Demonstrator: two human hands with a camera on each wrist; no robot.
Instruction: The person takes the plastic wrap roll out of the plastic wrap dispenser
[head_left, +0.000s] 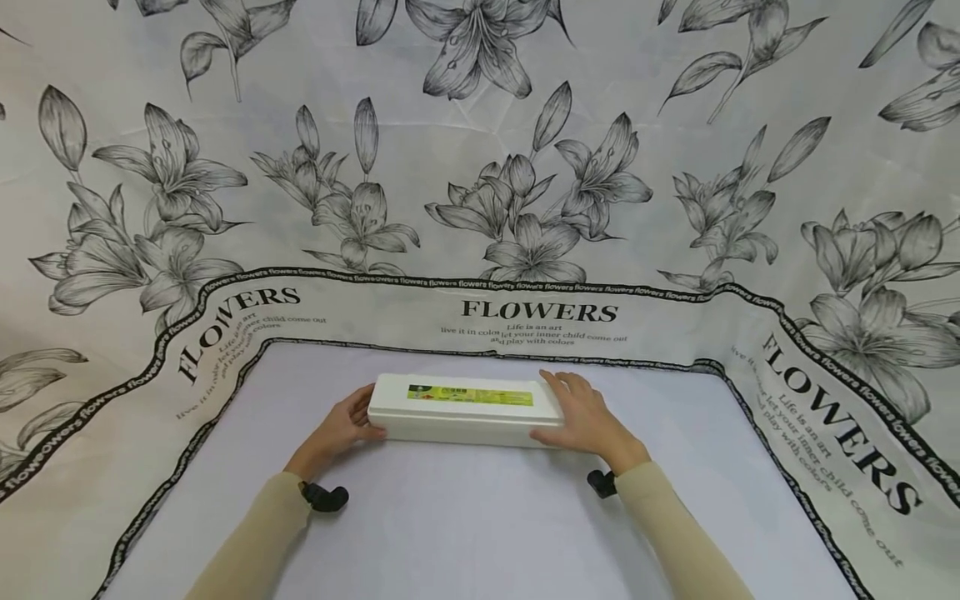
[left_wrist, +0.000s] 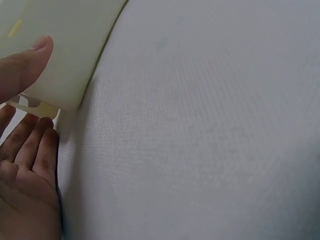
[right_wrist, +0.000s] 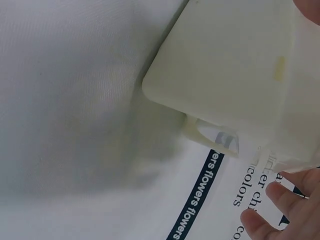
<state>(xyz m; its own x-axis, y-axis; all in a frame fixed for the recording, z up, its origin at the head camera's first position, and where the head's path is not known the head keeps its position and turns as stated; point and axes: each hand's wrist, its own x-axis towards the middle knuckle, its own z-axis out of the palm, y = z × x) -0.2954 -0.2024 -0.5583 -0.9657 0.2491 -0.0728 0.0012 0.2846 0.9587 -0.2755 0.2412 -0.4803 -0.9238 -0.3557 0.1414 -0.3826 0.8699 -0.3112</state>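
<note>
A long white plastic box (head_left: 465, 429) with a yellow-green label (head_left: 471, 395) on its top lies lengthwise in front of me. My left hand (head_left: 348, 421) grips its left end, with the thumb (left_wrist: 30, 67) on the front side and the other fingers at the end. At the opposite end, my right hand (head_left: 581, 414) holds the box between the thumb in front and fingers towards the back. A loop-like part (right_wrist: 212, 135) juts from the box's right end in the right wrist view. The box's contents are hidden.
A white tabletop (head_left: 480, 533) spreads under the box. Behind and along both sides runs a cloth (head_left: 540, 321) with black borders, "FLOWERS" lettering and lily drawings. A black strap piece (head_left: 326, 497) sits at each wrist.
</note>
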